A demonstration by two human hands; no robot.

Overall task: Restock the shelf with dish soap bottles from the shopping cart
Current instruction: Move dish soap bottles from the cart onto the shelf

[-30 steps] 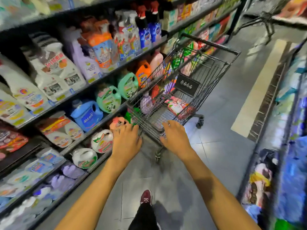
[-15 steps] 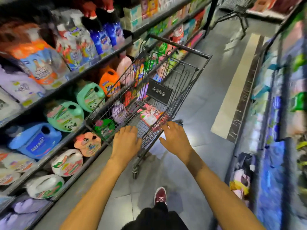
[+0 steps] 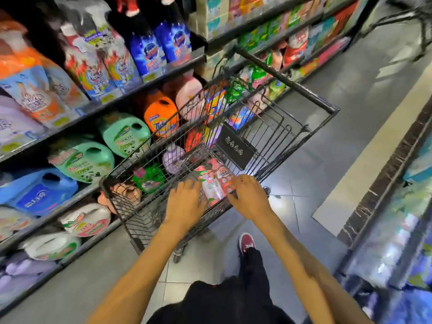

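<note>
Nearest the camera, dark trousers and a red shoe [image 3: 246, 243] stand on the grey tiled floor [image 3: 350, 101]. Two bare forearms reach forward from here to the near end of the shopping cart [image 3: 140, 213].

The left hand [image 3: 184, 204] and the right hand [image 3: 251, 198] lie back-up at the cart's near rim, set apart, with their fingers bent downward. Between them lie the dish soap bottles [image 3: 214, 183] — pink, with pale labels, on their sides in the basket just past the rim. The right fingertips [image 3: 240, 181] are at the side of the nearest bottle. The left fingers are blurred. Whether either hand grips the wire or a bottle I cannot tell.

Beyond the hands, a black sign [image 3: 236, 146] hangs on the folded child-seat flap, and past it is the cart's dark handle bar [image 3: 287, 80].

Left of the hands runs the shelf [image 3: 140, 86], close beside the cart and packed with stock — a blue jug [image 3: 37, 190] nearest, green jugs [image 3: 126, 134] further on, and an orange jug [image 3: 161, 115] beyond those. Blue spray bottles [image 3: 161, 45] stand on the tier above.
</note>
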